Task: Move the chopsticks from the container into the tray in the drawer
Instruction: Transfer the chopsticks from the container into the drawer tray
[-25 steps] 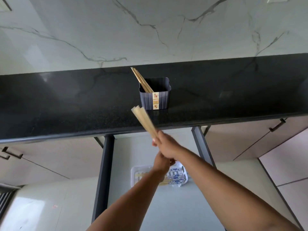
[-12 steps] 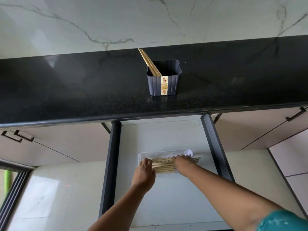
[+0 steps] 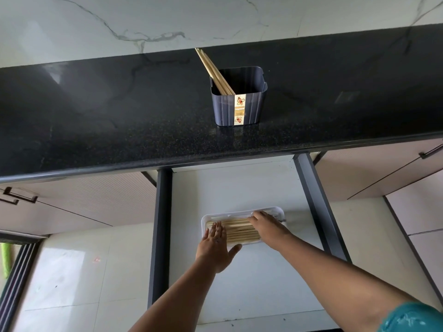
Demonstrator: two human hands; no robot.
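Note:
A dark blue container (image 3: 249, 109) stands on the black countertop (image 3: 119, 130) with a few wooden chopsticks (image 3: 212, 70) leaning out to the left. Below, the open drawer (image 3: 239, 188) holds a white tray (image 3: 205, 220) with several chopsticks (image 3: 242, 232) lying side by side. My left hand (image 3: 215, 248) lies flat with straight fingers over the tray's left end, touching the chopstick ends. My right hand (image 3: 268, 227) rests palm down on the tray's right end, fingers stretched over the chopsticks. It hides that end of the tray.
Dark drawer rails (image 3: 161, 224) run along both sides of the drawer. Closed cabinet fronts with dark handles (image 3: 19, 197) flank it left and right. A marble wall (image 3: 167, 17) rises behind the counter. Pale floor tiles (image 3: 72, 271) lie below left.
One second ago both hands held a bundle of chopsticks above the drawer. They lowered it into the tray. Since half a second ago the left hand has flattened out at the tray's left end.

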